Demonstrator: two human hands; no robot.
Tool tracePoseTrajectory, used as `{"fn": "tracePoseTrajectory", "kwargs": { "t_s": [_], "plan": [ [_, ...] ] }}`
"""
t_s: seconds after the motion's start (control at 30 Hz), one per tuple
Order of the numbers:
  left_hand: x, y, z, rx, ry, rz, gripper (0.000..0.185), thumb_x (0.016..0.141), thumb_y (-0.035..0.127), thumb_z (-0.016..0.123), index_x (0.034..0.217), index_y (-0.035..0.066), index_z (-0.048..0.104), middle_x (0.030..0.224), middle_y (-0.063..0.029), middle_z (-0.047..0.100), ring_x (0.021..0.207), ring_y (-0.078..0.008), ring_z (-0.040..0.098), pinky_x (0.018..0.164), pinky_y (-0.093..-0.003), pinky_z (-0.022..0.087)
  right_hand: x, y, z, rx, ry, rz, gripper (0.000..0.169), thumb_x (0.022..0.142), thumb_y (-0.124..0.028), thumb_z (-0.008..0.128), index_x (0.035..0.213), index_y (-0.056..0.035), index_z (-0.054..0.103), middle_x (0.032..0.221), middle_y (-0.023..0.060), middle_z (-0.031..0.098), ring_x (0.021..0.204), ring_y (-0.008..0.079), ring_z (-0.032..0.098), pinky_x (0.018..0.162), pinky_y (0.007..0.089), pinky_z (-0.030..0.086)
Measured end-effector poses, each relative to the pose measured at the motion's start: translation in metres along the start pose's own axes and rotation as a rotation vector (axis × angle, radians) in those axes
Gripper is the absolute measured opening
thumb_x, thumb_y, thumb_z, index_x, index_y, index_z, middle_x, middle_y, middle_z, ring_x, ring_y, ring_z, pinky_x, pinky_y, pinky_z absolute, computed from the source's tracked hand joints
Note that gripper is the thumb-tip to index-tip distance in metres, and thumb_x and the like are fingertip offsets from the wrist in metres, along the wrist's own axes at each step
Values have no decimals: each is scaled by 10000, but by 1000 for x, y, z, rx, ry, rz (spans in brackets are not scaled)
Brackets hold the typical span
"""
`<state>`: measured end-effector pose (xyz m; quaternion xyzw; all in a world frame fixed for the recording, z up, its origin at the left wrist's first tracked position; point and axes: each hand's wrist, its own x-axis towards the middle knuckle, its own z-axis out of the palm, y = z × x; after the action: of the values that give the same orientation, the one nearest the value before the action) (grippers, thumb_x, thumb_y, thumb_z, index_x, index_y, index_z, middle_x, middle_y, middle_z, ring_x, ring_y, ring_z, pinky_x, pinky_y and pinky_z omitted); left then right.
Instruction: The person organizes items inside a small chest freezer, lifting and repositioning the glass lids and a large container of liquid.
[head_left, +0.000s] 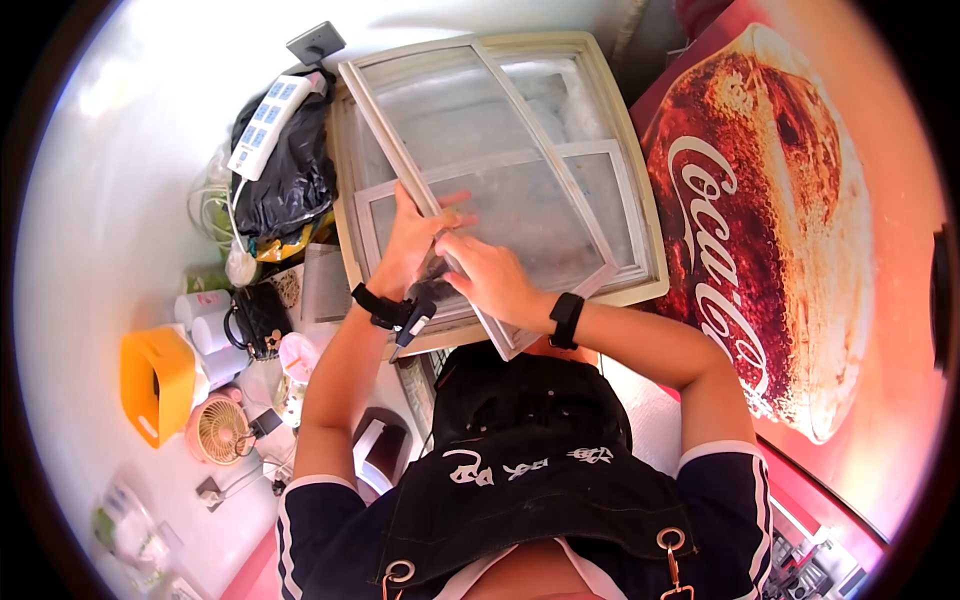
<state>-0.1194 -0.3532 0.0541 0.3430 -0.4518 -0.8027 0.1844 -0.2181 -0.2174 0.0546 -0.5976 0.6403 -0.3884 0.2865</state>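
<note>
A framed glass sliding lid (480, 142) lies askew over a chest freezer (658, 247), its near corner poking past the freezer's front rim towards my apron. My left hand (409, 244) wraps the lid's left rail, with its fingers spread over the glass. Just nearer to me, my right hand (499, 281) curls over the same rail. Between my hands is something dark (433, 279), partly hidden; I cannot tell what. A small dark device (416, 322) hangs at my left wristband. Under the lid sits a second framed glass pane (626, 180); frost shows inside the freezer.
Left of the freezer are a white power strip (270, 127) on a black plastic bag (281, 191), a black handbag (262, 319), a yellow container (154, 386) and a small fan (219, 427). A red panel with a large drink picture (765, 225) stands close on the right.
</note>
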Motion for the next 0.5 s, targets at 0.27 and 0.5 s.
{"fn": "tracePoseTrajectory", "kwargs": {
  "t_s": [0.27, 0.5],
  "plan": [
    [3, 13, -25, -21, -41, 22, 860, 788, -48, 539, 1501, 162, 108, 1320, -318, 545, 1047, -429, 672, 782, -472, 616, 49, 25, -65, -59, -199, -174, 344, 924, -2, 514, 1247, -119, 513, 1123, 176, 623, 959, 381, 633, 788, 461, 504],
    [-5, 75, -41, 64, -246, -86, 923, 754, -23, 532, 1550, 172, 108, 1331, -332, 537, 1017, -427, 689, 742, -434, 633, 86, 26, -117, -227, -71, -198, 377, 911, 42, 491, 1263, -94, 510, 1227, 142, 574, 1025, 337, 609, 865, 411, 495]
  ]
}}
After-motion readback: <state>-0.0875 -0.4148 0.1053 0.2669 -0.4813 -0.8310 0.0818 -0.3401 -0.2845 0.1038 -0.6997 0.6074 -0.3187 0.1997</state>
